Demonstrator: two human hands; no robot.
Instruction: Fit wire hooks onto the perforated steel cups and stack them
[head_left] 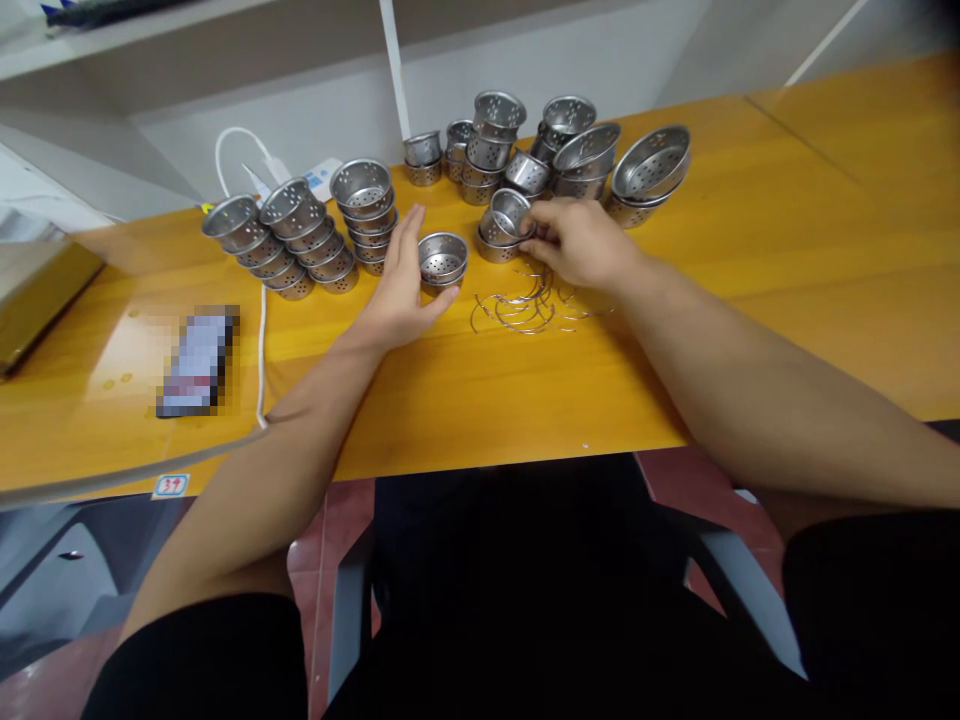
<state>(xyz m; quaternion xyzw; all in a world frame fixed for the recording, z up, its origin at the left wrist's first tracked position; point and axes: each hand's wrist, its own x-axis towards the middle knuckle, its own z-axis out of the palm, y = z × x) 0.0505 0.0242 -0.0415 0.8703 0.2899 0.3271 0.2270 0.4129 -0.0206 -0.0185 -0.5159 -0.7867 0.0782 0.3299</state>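
My right hand (574, 240) pinches the rim of a small perforated metal cup (507, 214), which sits tilted on another perforated cup (499, 250). Fingers extended, my left hand (405, 285) rests open beside a short stack of perforated cups (443, 258); whether it touches them I cannot tell. Just in front of my right hand lie several thin curved metal wires (525, 312), loose on the table. A taller stack of the same cups (364, 215) stands behind my left fingers, partly hidden by them.
Further cup stacks stand at the left (296, 235) and at the back (491, 140); tilted cups (651, 170) lean at the back right. A phone (196, 362), blurred out, lies on the wooden table (480, 420). A white cable (262, 350) runs to the table's front edge near a number label (171, 486).
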